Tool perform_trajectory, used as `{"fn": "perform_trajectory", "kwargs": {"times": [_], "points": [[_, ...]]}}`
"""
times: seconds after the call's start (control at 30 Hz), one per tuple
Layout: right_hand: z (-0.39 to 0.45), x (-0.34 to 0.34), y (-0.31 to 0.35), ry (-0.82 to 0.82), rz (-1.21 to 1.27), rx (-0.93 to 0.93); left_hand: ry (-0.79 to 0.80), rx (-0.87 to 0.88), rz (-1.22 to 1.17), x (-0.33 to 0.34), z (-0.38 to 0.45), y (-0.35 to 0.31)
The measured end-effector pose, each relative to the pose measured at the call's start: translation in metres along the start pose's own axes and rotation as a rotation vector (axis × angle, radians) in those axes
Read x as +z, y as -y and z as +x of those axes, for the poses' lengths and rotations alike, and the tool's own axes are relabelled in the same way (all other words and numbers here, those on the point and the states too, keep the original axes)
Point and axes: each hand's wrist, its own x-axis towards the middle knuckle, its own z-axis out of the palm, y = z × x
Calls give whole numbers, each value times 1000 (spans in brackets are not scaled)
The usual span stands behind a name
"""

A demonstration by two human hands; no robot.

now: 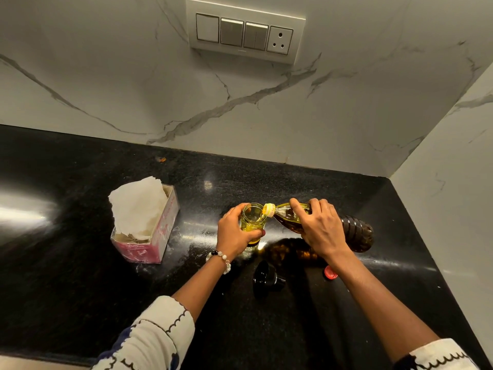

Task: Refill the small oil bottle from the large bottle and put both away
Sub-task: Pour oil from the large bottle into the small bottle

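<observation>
Small clear glass oil bottle [252,221] stands on the black table [80,276], left hand [234,233] fingers wrapped round it; right hand [320,228] grips the large amber plastic bottle [354,231], lying near-horizontal, spout leftward over its mouth.

A black speckled counter [80,263] meets marble walls at its back and right edges; a pink tissue box [149,236] sits toward the left; the small bottle [252,222] stands upright near the middle; nearer the front edge lie a black cap [266,280] and, right of it, a red cap [330,273].
</observation>
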Motion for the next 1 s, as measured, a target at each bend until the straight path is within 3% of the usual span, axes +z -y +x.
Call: {"fn": "perform_trajectory", "kwargs": {"times": [1.0], "points": [[2,-4,0,31,8,1,1,-3,-14,0,0,-1]]}}
